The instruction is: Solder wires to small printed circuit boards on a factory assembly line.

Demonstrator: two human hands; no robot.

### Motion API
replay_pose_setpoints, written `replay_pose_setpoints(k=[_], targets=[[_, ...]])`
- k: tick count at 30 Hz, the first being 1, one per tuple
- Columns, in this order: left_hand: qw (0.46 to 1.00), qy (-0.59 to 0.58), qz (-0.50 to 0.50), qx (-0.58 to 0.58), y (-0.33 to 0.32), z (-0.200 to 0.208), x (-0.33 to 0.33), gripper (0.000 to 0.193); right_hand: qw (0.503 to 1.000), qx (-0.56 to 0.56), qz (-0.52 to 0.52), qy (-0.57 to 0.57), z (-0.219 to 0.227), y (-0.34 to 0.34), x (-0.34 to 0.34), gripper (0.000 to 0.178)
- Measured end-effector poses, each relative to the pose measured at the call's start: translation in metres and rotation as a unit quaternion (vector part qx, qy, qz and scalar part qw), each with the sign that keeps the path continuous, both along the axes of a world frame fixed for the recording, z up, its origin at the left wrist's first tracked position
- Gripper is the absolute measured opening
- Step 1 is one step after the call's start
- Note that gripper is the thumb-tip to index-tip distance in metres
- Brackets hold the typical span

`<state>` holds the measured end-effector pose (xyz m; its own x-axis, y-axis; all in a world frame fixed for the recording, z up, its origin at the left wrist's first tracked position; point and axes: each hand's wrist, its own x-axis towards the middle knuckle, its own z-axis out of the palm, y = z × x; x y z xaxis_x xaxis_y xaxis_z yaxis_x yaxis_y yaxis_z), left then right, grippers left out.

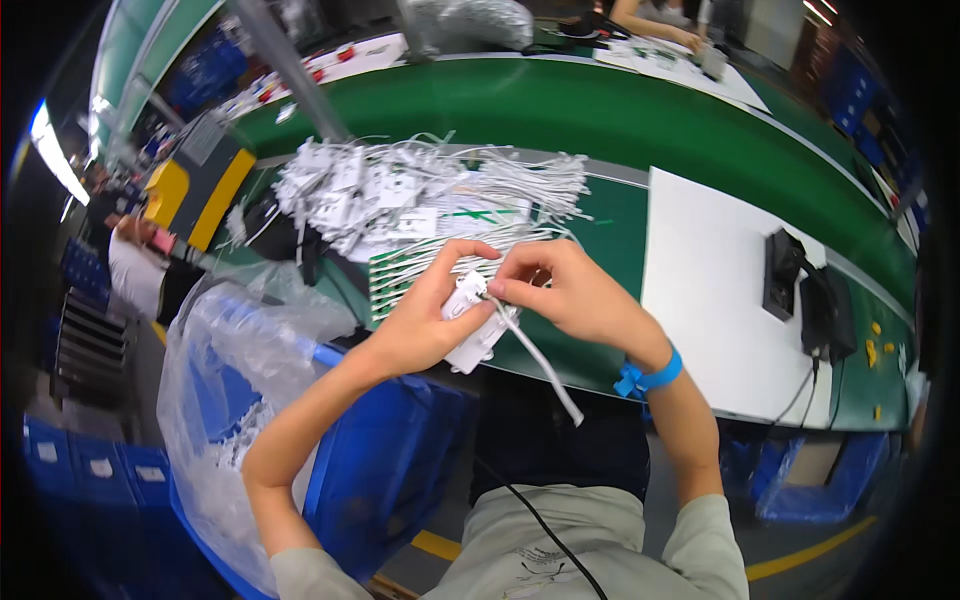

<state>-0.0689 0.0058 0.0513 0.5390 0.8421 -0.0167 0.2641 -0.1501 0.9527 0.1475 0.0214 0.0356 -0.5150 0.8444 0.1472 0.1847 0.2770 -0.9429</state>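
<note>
A white plastic housing (470, 352) is gripped in my left hand (420, 325), its thumb lying across the front and its fingers behind. From the upper end of the housing a short white cable (545, 370) slants down to the right, its far end free. My right hand (565, 290) pinches at the spot where the cable meets the housing. The fingertips hide the joint itself. Just beyond both hands lie rows of white cables with green ends (392, 285), and behind them a heap of similar white housings (345, 190) with cables attached.
Below left stands a blue bin (370, 450) lined with a clear plastic bag (215, 340). A white board (700, 270) on the green bench carries black devices (780, 275) at right. A yellow-and-grey machine (205, 180) stands at left. Across the green conveyor (560, 100), another person's arm (650, 28) shows.
</note>
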Motion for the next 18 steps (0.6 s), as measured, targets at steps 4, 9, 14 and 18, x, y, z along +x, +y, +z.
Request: replay_pose_setpoints(k=[4, 9, 14, 18], targets=[[0.995, 0.044, -0.08, -0.042, 0.013, 0.02, 0.031, 0.052, 0.985, -0.116, 0.072, 0.101, -0.011, -0.009, 0.045, 0.021], [0.957, 0.191, -0.217, 0.007, 0.054, 0.016, 0.105, 0.041, 0.979, -0.14, -0.046, 0.137, -0.033, -0.047, 0.112, 0.018], [0.941, 0.235, -0.244, -0.015, 0.088, -0.039, 0.189, 0.061, 0.952, -0.162, -0.246, 0.085, -0.068, -0.066, 0.166, 0.016], [0.952, 0.218, -0.177, 0.122, 0.088, -0.091, 0.233, 0.057, 0.897, -0.153, -0.414, -0.027, -0.1, -0.059, 0.192, 0.02]])
